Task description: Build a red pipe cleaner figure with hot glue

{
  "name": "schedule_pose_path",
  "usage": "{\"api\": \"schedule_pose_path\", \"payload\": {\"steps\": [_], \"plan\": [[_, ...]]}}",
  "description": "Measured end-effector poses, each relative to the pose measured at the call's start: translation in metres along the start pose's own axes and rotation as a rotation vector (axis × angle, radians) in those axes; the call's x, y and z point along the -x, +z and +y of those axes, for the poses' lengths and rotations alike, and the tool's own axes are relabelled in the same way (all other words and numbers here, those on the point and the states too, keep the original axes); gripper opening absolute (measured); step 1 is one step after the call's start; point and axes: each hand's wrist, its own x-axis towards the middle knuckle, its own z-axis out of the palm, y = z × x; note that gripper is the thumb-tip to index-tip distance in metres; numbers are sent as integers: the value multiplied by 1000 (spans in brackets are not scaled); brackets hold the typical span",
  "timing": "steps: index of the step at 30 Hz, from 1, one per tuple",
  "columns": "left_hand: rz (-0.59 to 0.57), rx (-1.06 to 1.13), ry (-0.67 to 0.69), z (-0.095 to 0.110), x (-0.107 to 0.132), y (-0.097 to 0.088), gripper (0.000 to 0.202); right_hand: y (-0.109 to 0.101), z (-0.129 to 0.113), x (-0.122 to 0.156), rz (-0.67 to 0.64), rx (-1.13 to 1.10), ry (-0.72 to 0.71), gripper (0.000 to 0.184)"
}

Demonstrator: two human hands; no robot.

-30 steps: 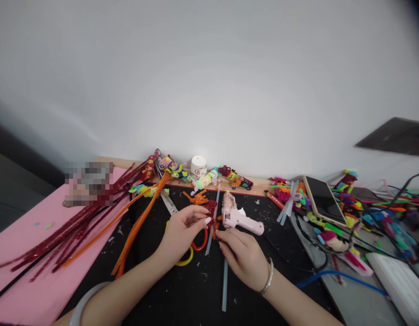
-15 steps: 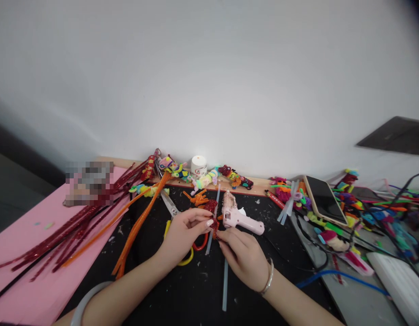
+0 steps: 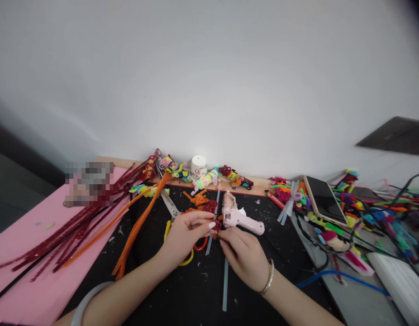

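My left hand [image 3: 184, 235] and my right hand [image 3: 243, 256] meet over the black mat [image 3: 182, 290]. Both pinch a small red glittery pipe-cleaner piece [image 3: 216, 225] between their fingertips. A pink glue gun [image 3: 238, 216] lies just behind my right hand. Scissors with red and yellow handles [image 3: 172, 213] lie under my left hand, partly hidden. Clear glue sticks [image 3: 225, 283] lie on the mat below the hands.
Long red and orange pipe cleaners [image 3: 94, 222] spread over a pink sheet [image 3: 29, 253] at left. Small colourful figures [image 3: 209, 177] and a white candle [image 3: 198, 165] line the wall. A phone [image 3: 323, 199], cables and craft clutter fill the right side.
Both hands have shifted slightly while working the red piece; the fingertips have drawn closer together around it. Nothing else on the table has moved.
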Motion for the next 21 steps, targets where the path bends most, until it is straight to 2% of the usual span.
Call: {"api": "schedule_pose_path", "payload": {"steps": [21], "plan": [[-46, -60, 65, 0, 2, 2, 23, 1, 1, 0, 22, -33, 16, 19]]}}
